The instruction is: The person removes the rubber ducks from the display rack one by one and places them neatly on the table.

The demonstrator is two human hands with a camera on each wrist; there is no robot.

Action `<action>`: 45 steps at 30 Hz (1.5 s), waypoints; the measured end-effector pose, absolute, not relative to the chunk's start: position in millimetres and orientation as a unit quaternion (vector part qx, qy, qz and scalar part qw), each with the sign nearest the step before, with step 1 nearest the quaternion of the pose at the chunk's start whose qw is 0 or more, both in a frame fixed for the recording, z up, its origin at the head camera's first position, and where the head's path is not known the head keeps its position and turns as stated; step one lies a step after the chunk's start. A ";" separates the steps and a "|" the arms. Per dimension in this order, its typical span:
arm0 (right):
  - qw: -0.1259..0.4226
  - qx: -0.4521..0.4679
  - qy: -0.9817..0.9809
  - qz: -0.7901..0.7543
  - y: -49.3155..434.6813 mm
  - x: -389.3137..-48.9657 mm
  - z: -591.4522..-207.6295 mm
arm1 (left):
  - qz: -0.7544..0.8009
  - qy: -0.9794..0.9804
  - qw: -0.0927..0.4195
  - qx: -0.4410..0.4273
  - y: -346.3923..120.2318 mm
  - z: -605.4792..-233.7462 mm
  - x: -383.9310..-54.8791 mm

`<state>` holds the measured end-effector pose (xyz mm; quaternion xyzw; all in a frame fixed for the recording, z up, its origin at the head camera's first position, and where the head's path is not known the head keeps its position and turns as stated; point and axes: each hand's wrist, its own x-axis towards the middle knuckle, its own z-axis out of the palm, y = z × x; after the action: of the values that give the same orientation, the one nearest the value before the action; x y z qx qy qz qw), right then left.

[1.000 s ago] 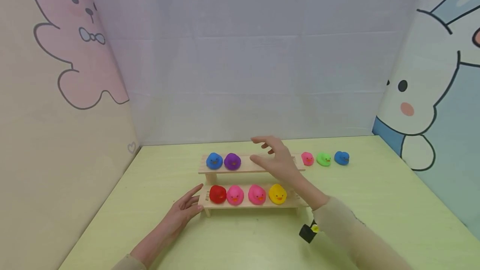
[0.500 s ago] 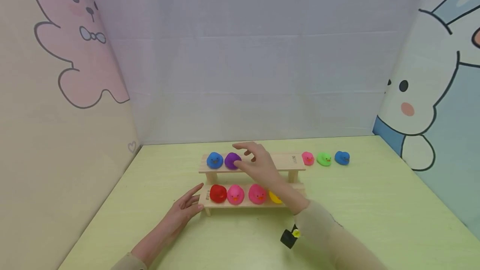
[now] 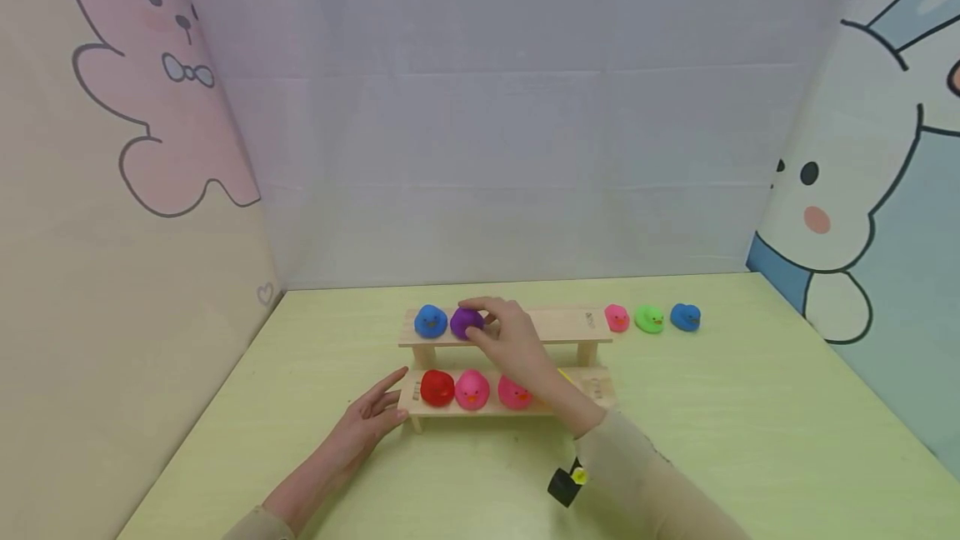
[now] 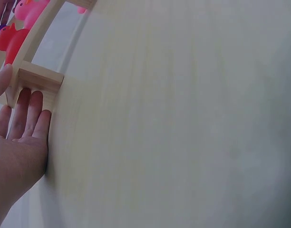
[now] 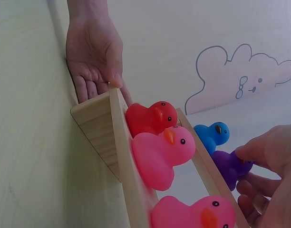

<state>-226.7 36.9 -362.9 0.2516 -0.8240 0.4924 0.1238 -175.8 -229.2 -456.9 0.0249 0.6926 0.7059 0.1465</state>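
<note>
My right hand (image 3: pixel 517 347) pinches a purple rubber duck (image 3: pixel 462 323) between thumb and fingers, on the upper step of a two-step wooden stand (image 3: pixel 558 325). Left of it on that step sits a blue duck (image 3: pixel 430 322). Along the lower step stand a red duck (image 3: pixel 437 388) and two pink ducks (image 5: pixel 160 154); my right wrist hides nearly all of a yellow one. My left hand (image 3: pixel 367 419) holds the left end of the lower step, its thumb at the front corner and other fingers reaching behind the end leg (image 4: pixel 41 76).
Right of the stand, on the yellowish table (image 3: pixel 750 407), are a small pink duck (image 3: pixel 617 318), a green duck (image 3: pixel 649 319) and another blue duck (image 3: pixel 686 317). A small black block (image 3: pixel 564 487) hangs under my right sleeve. Walls with cartoon animals rise on both sides.
My right hand has moved left along the upper step to the purple duck, its fingers closing round it. The yellow duck has become covered by my forearm. My left hand has stayed put.
</note>
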 end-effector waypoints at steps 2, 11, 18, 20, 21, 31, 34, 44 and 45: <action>0.124 0.251 -0.825 0.492 36.6 -226.5 -362.2 | 0.706 0.693 0.145 0.020 -229.1 -457.0 -175.8; 0.122 0.252 -0.826 0.489 35.9 -225.9 -361.9 | 0.705 0.693 0.144 0.039 -229.0 -457.0 -174.8; 0.129 0.244 -0.828 0.488 35.4 -226.7 -362.4 | 0.704 0.694 0.145 0.036 -227.9 -456.4 -175.4; 0.131 0.243 -0.828 0.487 35.5 -226.7 -362.1 | 0.702 0.696 0.144 0.030 -227.8 -456.5 -175.6; 0.132 0.242 -0.829 0.486 35.5 -226.6 -361.7 | 0.702 0.697 0.143 0.027 -227.8 -456.7 -175.8; 0.125 0.235 -0.831 0.489 38.3 -223.7 -356.5 | 0.695 0.706 0.138 0.029 -227.3 -456.6 -175.4; 0.125 0.233 -0.830 0.491 39.3 -223.8 -356.7 | 0.695 0.704 0.140 0.028 -227.1 -455.8 -175.2; 0.137 0.232 -0.829 0.490 44.1 -221.6 -354.0 | 0.695 0.705 0.140 0.011 -226.7 -456.8 -176.2; 0.138 0.232 -0.829 0.490 45.0 -221.0 -353.4 | 0.696 0.704 0.140 0.009 -226.9 -457.0 -176.2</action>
<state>-221.0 45.0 -353.4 0.2316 -0.8290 0.4900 0.1376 -176.2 -226.9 -457.0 0.0092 0.7041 0.6960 0.1403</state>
